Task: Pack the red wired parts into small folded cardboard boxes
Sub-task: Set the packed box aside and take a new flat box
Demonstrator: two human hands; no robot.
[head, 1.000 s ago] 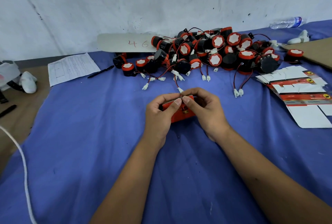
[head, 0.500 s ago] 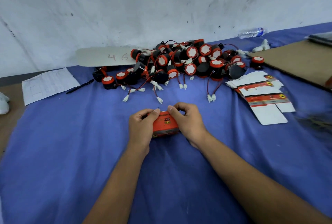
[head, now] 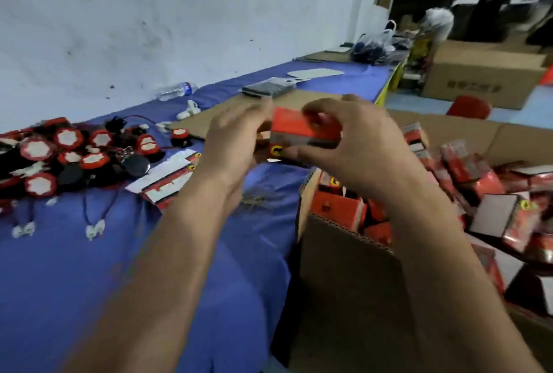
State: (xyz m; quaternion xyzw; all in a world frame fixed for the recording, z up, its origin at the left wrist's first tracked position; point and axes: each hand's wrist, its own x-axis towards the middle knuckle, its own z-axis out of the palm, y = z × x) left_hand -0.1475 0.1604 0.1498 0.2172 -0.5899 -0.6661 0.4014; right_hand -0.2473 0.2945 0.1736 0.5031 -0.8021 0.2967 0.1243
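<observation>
While small red box [head: 302, 130] sits raised above tabletop [head: 179, 253] edge, I see it between both hands. Right hand [head: 356, 145] grasps it, fingers curled over top, thumb under. Left hand [head: 233, 139] at box's left end, fingers straight, blurred; contact unclear to me. Both forearms reach forward. Below right hand: open carton [head: 344, 268] holding many packed red boxes [head: 478, 181]. Left on blue tabletop: pile of red wired parts [head: 68, 157], flat unfolded boxes [head: 167, 175] just beside it. Water bottle [head: 175, 91] by wall.
</observation>
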